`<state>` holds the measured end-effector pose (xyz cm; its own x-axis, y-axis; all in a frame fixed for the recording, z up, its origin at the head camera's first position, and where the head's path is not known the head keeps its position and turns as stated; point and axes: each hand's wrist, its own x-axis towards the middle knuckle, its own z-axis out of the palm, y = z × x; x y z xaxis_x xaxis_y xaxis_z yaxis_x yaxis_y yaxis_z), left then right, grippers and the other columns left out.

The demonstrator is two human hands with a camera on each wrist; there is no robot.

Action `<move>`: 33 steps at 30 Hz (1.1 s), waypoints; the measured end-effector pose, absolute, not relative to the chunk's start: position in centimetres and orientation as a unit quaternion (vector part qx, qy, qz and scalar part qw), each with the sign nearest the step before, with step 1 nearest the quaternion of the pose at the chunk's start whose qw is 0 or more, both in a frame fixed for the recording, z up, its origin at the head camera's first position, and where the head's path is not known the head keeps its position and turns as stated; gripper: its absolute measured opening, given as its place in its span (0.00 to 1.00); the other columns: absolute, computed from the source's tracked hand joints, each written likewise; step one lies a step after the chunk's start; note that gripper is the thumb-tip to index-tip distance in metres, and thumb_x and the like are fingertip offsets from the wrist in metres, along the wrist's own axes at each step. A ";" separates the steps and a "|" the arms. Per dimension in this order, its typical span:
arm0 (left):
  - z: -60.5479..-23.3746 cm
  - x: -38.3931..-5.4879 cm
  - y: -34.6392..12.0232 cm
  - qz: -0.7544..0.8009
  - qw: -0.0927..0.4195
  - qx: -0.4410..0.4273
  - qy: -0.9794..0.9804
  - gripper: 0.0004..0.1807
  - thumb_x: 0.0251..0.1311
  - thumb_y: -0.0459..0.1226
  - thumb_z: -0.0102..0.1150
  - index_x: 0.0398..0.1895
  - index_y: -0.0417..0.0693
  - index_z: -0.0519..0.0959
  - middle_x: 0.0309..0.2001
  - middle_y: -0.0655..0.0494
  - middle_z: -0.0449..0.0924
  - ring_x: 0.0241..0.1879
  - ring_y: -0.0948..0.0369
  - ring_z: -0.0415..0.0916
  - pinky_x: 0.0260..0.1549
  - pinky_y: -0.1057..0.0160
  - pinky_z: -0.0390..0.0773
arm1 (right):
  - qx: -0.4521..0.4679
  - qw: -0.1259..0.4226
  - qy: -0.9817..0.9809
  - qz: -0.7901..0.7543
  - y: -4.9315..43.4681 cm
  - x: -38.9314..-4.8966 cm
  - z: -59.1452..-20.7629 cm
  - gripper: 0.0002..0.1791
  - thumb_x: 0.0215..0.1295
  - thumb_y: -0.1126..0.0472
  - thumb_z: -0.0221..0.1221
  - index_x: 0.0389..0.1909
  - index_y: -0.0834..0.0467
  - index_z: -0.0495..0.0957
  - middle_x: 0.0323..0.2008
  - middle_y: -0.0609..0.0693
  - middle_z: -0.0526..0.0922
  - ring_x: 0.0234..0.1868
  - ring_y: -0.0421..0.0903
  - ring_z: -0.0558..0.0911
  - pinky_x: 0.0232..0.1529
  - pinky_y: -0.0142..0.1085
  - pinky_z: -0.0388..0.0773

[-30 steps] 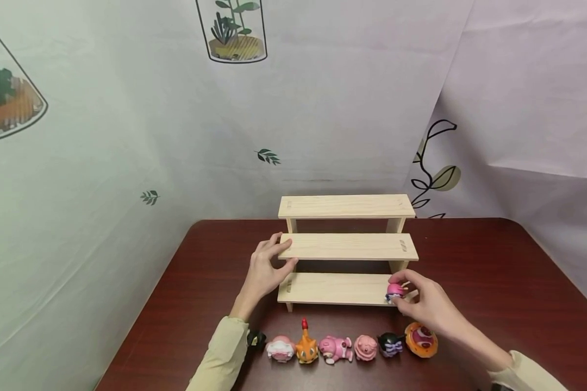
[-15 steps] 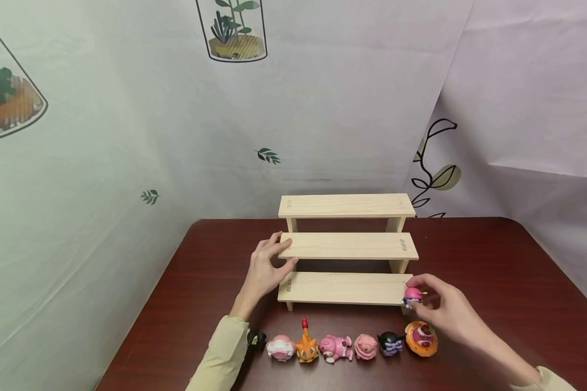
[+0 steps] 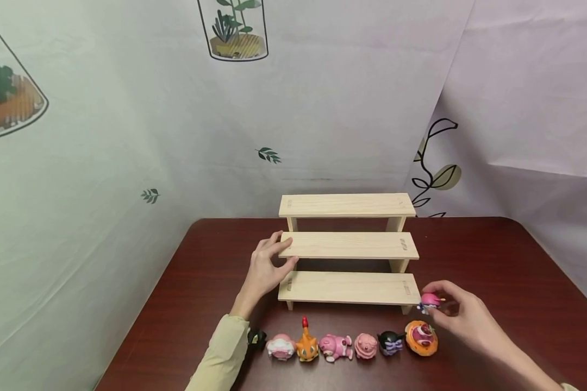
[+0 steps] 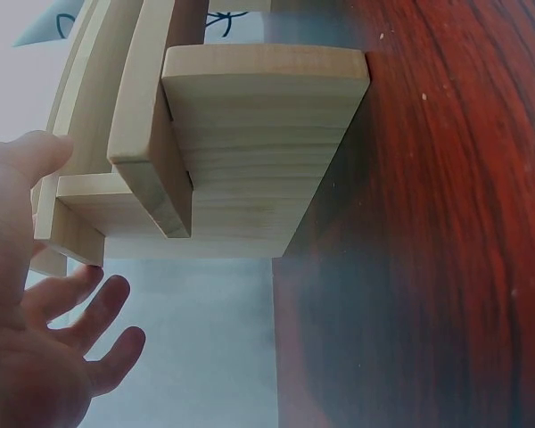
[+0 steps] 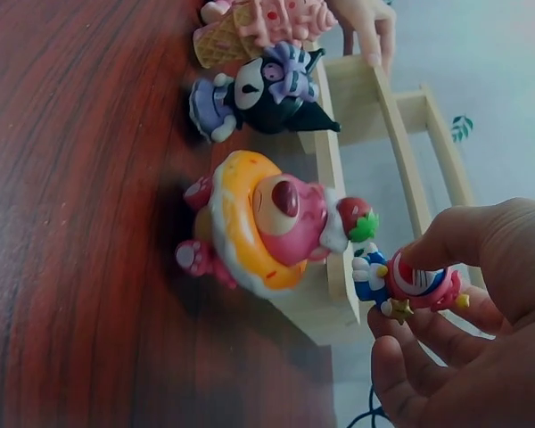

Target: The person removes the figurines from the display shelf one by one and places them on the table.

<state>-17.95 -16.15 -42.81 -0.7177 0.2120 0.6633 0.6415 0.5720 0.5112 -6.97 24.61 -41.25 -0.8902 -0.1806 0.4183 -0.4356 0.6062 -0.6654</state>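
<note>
My right hand (image 3: 469, 320) pinches a small figurine (image 3: 430, 300) with a pink top and blue-and-white parts, just off the right end of the bottom step. The right wrist view shows that figurine (image 5: 419, 276) between thumb and fingers, beside a pink bear figurine (image 5: 290, 218) wearing an orange doughnut ring. On the left, my left hand (image 3: 264, 271) grips the end of the middle board of a three-step wooden display stand (image 3: 347, 245). Its thumb and fingers lie either side of the board's end in the left wrist view, where the stand (image 4: 259, 134) appears sideways.
A row of figurines lines the table (image 3: 215, 260) before the stand, including an orange one (image 3: 306, 346) with a red-tipped tail, a pink one (image 3: 336, 347) and a black one (image 3: 390, 344) with a purple bow. A printed cloth (image 3: 342, 108) hangs behind.
My right hand has moved rightward with the small figurine, from over the bottom step's right end to just beyond it. The left hand and the stand have stayed put.
</note>
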 end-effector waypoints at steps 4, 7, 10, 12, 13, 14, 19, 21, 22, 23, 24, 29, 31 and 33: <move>-42.8 -17.9 -16.1 -0.389 0.275 -0.253 -0.842 0.24 0.54 0.36 0.74 0.55 0.39 0.84 0.62 0.36 0.75 0.57 0.38 0.72 0.48 0.36 0.74 | 0.176 0.167 -0.881 0.407 25.1 -6.6 -41.5 0.24 0.46 0.80 0.69 0.41 0.54 0.80 0.35 0.42 0.82 0.31 0.34 0.81 0.33 0.24 0.74; -42.7 -17.9 -16.1 -0.391 0.273 -0.255 -0.841 0.24 0.53 0.36 0.74 0.55 0.39 0.84 0.62 0.35 0.75 0.56 0.37 0.72 0.48 0.36 0.74 | 0.180 0.172 -0.878 0.409 25.5 -6.5 -41.8 0.24 0.45 0.81 0.68 0.41 0.55 0.80 0.35 0.41 0.82 0.31 0.34 0.81 0.33 0.23 0.73; -42.6 -17.8 -16.0 -0.391 0.273 -0.257 -0.841 0.24 0.53 0.36 0.74 0.55 0.39 0.84 0.62 0.35 0.74 0.56 0.37 0.72 0.48 0.36 0.74 | 0.175 0.172 -0.879 0.410 25.9 -6.2 -42.1 0.24 0.44 0.81 0.68 0.41 0.56 0.80 0.35 0.40 0.82 0.31 0.35 0.81 0.33 0.23 0.73; -42.6 -17.8 -16.1 -0.392 0.273 -0.257 -0.840 0.24 0.53 0.35 0.74 0.55 0.39 0.84 0.62 0.35 0.74 0.56 0.37 0.72 0.48 0.36 0.74 | 0.170 0.170 -0.881 0.408 26.2 -6.1 -42.3 0.24 0.43 0.81 0.67 0.41 0.57 0.80 0.35 0.40 0.82 0.31 0.36 0.81 0.34 0.23 0.73; -42.6 -17.8 -16.1 -0.391 0.273 -0.256 -0.841 0.24 0.53 0.35 0.74 0.55 0.39 0.84 0.62 0.35 0.74 0.56 0.37 0.72 0.48 0.36 0.74 | 0.167 0.169 -0.883 0.405 26.3 -6.0 -42.4 0.24 0.43 0.81 0.67 0.41 0.57 0.80 0.35 0.40 0.82 0.31 0.36 0.81 0.34 0.23 0.73; -42.6 -17.8 -16.1 -0.391 0.273 -0.256 -0.841 0.24 0.53 0.35 0.74 0.55 0.39 0.84 0.62 0.35 0.74 0.56 0.37 0.72 0.48 0.36 0.74 | 0.161 0.167 -0.886 0.401 26.4 -6.0 -42.5 0.24 0.43 0.81 0.68 0.41 0.56 0.80 0.35 0.40 0.82 0.31 0.36 0.81 0.34 0.23 0.73; -42.7 -17.9 -16.1 -0.391 0.272 -0.254 -0.842 0.24 0.53 0.35 0.74 0.55 0.39 0.83 0.62 0.35 0.74 0.56 0.38 0.72 0.48 0.36 0.74 | 0.140 0.145 -0.901 0.384 26.9 -5.8 -42.9 0.24 0.44 0.78 0.69 0.42 0.57 0.80 0.35 0.40 0.81 0.30 0.37 0.81 0.34 0.23 0.73; -42.7 -17.9 -16.1 -0.392 0.272 -0.254 -0.841 0.24 0.53 0.35 0.74 0.55 0.39 0.84 0.62 0.36 0.74 0.56 0.38 0.72 0.48 0.36 0.75 | 0.134 0.135 -0.905 0.379 27.1 -5.6 -43.1 0.23 0.44 0.78 0.70 0.42 0.57 0.79 0.34 0.40 0.81 0.30 0.37 0.81 0.33 0.23 0.72; -42.7 -17.9 -16.1 -0.392 0.272 -0.254 -0.841 0.24 0.53 0.35 0.74 0.55 0.39 0.83 0.62 0.36 0.74 0.56 0.38 0.72 0.48 0.36 0.75 | 0.134 0.133 -0.906 0.378 27.2 -5.6 -43.2 0.23 0.44 0.78 0.70 0.42 0.58 0.80 0.34 0.41 0.81 0.30 0.37 0.81 0.34 0.23 0.72; -42.7 -17.9 -16.1 -0.392 0.272 -0.254 -0.841 0.24 0.53 0.35 0.74 0.55 0.39 0.84 0.62 0.36 0.74 0.56 0.38 0.72 0.48 0.36 0.75 | 0.133 0.131 -0.907 0.377 27.3 -5.6 -43.3 0.23 0.43 0.78 0.70 0.42 0.57 0.80 0.34 0.40 0.81 0.30 0.37 0.81 0.34 0.23 0.72; -42.7 -17.9 -16.1 -0.392 0.272 -0.254 -0.841 0.24 0.53 0.35 0.74 0.55 0.39 0.84 0.62 0.36 0.74 0.56 0.38 0.72 0.48 0.36 0.75 | 0.133 0.130 -0.908 0.376 27.4 -5.5 -43.5 0.23 0.43 0.78 0.70 0.42 0.57 0.80 0.34 0.40 0.81 0.30 0.37 0.80 0.33 0.23 0.72; -42.8 -17.9 -16.1 -0.390 0.273 -0.254 -0.842 0.24 0.54 0.35 0.74 0.56 0.39 0.83 0.62 0.36 0.74 0.56 0.38 0.72 0.48 0.36 0.74 | 0.136 0.128 -0.907 0.377 27.8 -5.5 -44.1 0.23 0.43 0.78 0.70 0.41 0.57 0.80 0.34 0.39 0.81 0.30 0.37 0.80 0.33 0.24 0.72; -42.7 -17.9 -16.1 -0.389 0.274 -0.255 -0.842 0.24 0.54 0.35 0.74 0.56 0.39 0.83 0.62 0.36 0.74 0.56 0.38 0.72 0.48 0.36 0.75 | 0.142 0.124 -0.905 0.381 27.9 -5.5 -44.5 0.23 0.43 0.78 0.70 0.41 0.57 0.80 0.35 0.39 0.80 0.30 0.39 0.80 0.33 0.24 0.72; -42.7 -17.9 -16.1 -0.388 0.275 -0.255 -0.842 0.24 0.54 0.35 0.74 0.56 0.39 0.83 0.62 0.36 0.74 0.56 0.38 0.72 0.47 0.37 0.75 | 0.148 0.121 -0.902 0.386 28.1 -5.4 -44.8 0.23 0.43 0.78 0.70 0.42 0.57 0.80 0.35 0.39 0.80 0.29 0.39 0.81 0.33 0.23 0.72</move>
